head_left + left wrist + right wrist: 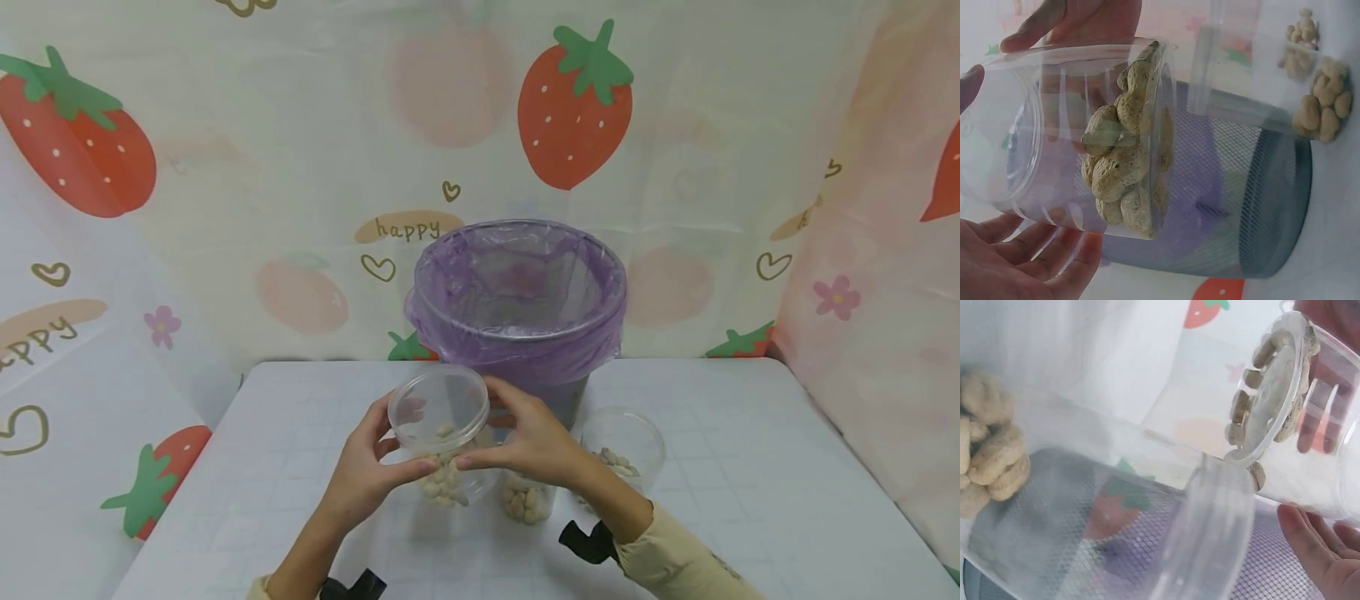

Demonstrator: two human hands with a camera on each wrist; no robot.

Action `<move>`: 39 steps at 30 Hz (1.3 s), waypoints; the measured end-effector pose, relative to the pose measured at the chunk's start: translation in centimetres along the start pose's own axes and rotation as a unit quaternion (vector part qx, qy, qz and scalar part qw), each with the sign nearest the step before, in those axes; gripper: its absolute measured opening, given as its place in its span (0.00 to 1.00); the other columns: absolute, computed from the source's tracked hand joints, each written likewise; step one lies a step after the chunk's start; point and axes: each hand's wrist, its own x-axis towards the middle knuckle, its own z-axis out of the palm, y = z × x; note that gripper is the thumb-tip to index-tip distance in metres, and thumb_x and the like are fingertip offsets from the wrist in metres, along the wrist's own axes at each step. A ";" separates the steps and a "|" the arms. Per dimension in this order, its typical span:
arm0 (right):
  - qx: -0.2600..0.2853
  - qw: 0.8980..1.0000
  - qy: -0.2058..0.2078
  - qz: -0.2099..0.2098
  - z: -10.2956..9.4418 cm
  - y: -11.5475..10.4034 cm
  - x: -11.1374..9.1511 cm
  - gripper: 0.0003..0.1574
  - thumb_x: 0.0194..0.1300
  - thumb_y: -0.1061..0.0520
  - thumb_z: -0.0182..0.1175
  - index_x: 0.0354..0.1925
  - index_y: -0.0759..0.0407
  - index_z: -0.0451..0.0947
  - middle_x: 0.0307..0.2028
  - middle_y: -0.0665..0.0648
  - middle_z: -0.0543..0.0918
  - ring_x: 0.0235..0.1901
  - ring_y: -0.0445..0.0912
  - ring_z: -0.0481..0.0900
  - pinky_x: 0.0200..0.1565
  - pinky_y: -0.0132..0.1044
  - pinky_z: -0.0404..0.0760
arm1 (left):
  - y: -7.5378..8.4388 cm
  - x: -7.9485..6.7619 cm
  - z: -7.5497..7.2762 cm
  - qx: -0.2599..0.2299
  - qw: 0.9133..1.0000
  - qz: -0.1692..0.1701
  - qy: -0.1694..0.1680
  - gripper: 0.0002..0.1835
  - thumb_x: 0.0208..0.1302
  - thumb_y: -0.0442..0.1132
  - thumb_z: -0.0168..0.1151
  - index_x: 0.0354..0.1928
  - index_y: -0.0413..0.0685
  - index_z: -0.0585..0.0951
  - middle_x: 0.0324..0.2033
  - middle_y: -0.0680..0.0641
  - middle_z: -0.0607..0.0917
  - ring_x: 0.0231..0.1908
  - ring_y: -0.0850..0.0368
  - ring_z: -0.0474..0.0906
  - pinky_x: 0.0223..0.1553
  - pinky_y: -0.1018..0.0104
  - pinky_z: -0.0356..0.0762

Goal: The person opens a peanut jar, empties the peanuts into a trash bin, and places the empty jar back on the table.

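Both hands hold a clear plastic jar point(1072, 181) above the table, one on each side. Inside it, whole peanuts point(1119, 162) cover the bottom. A round clear lid point(438, 408) tops the jar; whether it sits tight, I cannot tell. My left hand point(367, 467) grips the left side, thumb toward me. The right hand point(536, 437) grips the opposite side, its thumb near the lid's front edge. Just below the right hand stands a second clear jar point(528, 504) with peanuts in it. A third clear container point(624, 442), partly behind the right forearm, also holds peanuts.
A mesh bin point(517, 342) lined with a purple plastic bag stands behind the held jar. The white table point(750, 467) spreads to both sides. A strawberry-print curtain point(300, 167) hangs behind and around it. Black straps point(588, 542) sit at the wrists.
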 end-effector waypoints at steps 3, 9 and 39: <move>-0.004 1.000 0.009 -0.004 -0.3 -0.4 -0.2 0.55 0.48 0.51 0.77 0.70 0.55 0.62 0.62 0.57 0.76 0.60 0.52 0.77 0.56 0.44 0.81 | 0.6 0.1 0.1 -0.006 1.000 0.006 0.001 0.44 0.53 0.35 0.73 0.70 0.45 0.62 0.64 0.42 0.72 0.55 0.66 0.73 0.53 0.68 0.78; -0.009 0.999 0.028 -0.013 -0.9 -0.9 -0.6 0.55 0.48 0.51 0.77 0.70 0.54 0.62 0.59 0.55 0.78 0.58 0.50 0.78 0.55 0.40 0.81 | 1.3 0.4 0.4 0.006 1.000 0.028 -0.002 0.43 0.53 0.35 0.73 0.70 0.45 0.63 0.63 0.42 0.73 0.55 0.67 0.73 0.54 0.67 0.77; -0.040 0.995 0.086 -0.039 -4.6 -0.8 -4.3 0.53 0.47 0.58 0.77 0.69 0.55 0.64 0.58 0.57 0.79 0.56 0.45 0.78 0.54 0.41 0.82 | 3.2 2.1 4.5 -0.001 0.996 0.072 -0.050 0.46 0.50 0.49 0.76 0.70 0.53 0.63 0.62 0.49 0.74 0.62 0.50 0.70 0.59 0.53 0.74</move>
